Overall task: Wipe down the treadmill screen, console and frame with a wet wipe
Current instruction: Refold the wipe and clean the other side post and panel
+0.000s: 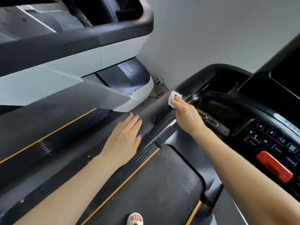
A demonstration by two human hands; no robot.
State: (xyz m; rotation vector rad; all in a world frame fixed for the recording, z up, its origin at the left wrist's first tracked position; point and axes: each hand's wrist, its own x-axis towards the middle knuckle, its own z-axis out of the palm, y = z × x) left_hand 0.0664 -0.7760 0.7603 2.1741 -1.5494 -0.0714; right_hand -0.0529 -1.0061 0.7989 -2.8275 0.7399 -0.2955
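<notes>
My right hand (186,112) presses a white wet wipe (173,98) against the black left handrail (155,111) of the treadmill, where the rail meets the glossy console. Its fingers lie flat over the wipe, which shows beyond the fingertips. My left hand (125,138) rests flat and open on the same rail, lower down, fingers straight. The console (274,137) with number keys and a red stop key (274,166) is at the right. A dark screen (287,80) stands above the console at the far right.
A second grey and white treadmill (81,62) stands close on the left. A power cable and plug (158,85) lie on the floor by the grey wall. The black running belt (154,184) and my sandalled foot (135,219) are below.
</notes>
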